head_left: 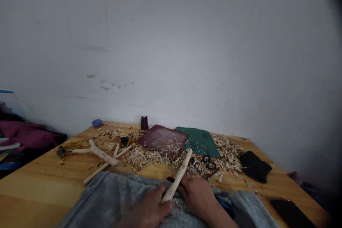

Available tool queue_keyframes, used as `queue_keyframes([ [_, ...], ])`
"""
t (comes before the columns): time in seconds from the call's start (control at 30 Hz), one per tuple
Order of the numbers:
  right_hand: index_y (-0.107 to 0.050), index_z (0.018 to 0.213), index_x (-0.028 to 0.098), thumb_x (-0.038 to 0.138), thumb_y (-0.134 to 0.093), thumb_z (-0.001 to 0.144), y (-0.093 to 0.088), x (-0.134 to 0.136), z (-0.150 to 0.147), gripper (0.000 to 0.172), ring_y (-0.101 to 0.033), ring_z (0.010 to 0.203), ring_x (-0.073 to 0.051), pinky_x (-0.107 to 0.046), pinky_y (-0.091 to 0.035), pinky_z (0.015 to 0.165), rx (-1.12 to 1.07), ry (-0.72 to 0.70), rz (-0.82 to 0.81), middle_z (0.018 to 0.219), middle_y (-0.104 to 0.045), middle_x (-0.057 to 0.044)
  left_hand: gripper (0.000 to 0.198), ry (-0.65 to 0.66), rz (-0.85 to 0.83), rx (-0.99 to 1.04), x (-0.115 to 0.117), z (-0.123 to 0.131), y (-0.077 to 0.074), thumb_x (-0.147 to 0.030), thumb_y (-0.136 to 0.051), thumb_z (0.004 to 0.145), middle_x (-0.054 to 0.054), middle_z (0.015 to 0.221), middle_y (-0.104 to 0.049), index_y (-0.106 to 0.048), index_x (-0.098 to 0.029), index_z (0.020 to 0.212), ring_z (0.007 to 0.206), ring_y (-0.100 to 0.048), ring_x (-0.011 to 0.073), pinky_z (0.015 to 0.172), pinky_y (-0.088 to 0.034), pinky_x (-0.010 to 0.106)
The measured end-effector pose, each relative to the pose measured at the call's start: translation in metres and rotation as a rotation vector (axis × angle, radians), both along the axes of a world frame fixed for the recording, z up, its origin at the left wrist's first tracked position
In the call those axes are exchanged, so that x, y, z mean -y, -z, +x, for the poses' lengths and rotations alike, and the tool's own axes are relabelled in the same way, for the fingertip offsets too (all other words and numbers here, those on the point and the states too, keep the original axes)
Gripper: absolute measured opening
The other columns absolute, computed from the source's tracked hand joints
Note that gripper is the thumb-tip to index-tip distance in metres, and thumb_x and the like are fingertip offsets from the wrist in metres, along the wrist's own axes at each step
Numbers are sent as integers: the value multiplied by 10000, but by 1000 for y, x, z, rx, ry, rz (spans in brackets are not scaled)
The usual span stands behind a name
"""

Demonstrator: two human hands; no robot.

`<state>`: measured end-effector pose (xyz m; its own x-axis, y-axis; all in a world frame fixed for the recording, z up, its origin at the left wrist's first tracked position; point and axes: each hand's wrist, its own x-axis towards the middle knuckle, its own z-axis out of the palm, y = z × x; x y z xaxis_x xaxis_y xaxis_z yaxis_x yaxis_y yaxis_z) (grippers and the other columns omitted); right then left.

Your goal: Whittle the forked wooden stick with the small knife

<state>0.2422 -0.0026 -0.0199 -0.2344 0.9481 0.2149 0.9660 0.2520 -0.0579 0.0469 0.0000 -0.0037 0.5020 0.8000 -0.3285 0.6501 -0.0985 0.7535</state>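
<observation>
A pale, peeled wooden stick (179, 174) slants up and away over grey cloth (120, 194). My left hand (152, 206) is wrapped round its lower end. Just right of the stick, my right hand (199, 194) is closed on what looks like a knife (170, 179); only its dark tip shows past the stick, and the fingers hide the rest. Wood shavings (139, 158) lie thick beyond the hands, partly over a dark red sheet (164, 140) and a green sheet (200, 141). Black scissors handles (210, 164) appear among the shavings.
At left on the wooden table (29, 188) lies a forked wooden piece (103, 155). A thread spool (144, 123) and a purple lump (97, 123) stand near the wall. A black pad (255, 166) and a dark flat object (291, 213) lie at right.
</observation>
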Motion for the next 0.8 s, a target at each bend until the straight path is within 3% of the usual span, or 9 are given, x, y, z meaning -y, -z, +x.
queue_keyframes([
  [0.13,-640,954,260,311,-427,896,-1,-1,3,227,-660,701,-190,-232,-396,585,1,30,-6,800,-707,-37,258,-31,201,-52,2,4,0,-292,-474,762,68,967,-643,-541,-192,989,905,-603,218,790,-437,306],
  [0.23,-660,918,217,233,-429,868,-8,-7,15,237,-660,714,-204,-244,-395,589,28,153,-27,809,-704,-69,417,-38,265,-102,4,7,4,-308,-484,768,101,1089,-627,-511,-170,1160,1034,-555,247,886,-397,337],
  [0.33,-667,923,197,208,-441,848,-16,-10,23,238,-659,710,-216,-253,-390,579,33,239,-27,824,-699,-88,479,-31,305,-167,6,9,6,-311,-474,781,110,1112,-625,-470,-163,1237,1051,-549,256,898,-387,341],
  [0.47,-665,916,195,190,-450,842,-18,-7,24,228,-651,724,-196,-241,-387,604,12,235,-1,854,-693,-88,437,-22,347,-187,9,11,-3,-299,-470,784,94,1042,-654,-487,-169,1200,968,-589,245,824,-414,324],
  [0.63,-658,885,195,175,-466,839,-10,0,15,198,-638,735,-180,-232,-380,628,-21,125,68,822,-687,-62,379,-32,348,-205,10,10,-14,-305,-471,785,64,987,-675,-492,-201,1149,913,-611,230,760,-409,310],
  [0.8,-651,881,218,206,-454,865,-7,3,11,198,-633,708,-162,-223,-375,620,-47,24,125,797,-683,-33,389,-52,378,-202,9,9,-11,-313,-447,800,94,966,-676,-484,-185,1165,895,-614,274,717,-396,339],
])
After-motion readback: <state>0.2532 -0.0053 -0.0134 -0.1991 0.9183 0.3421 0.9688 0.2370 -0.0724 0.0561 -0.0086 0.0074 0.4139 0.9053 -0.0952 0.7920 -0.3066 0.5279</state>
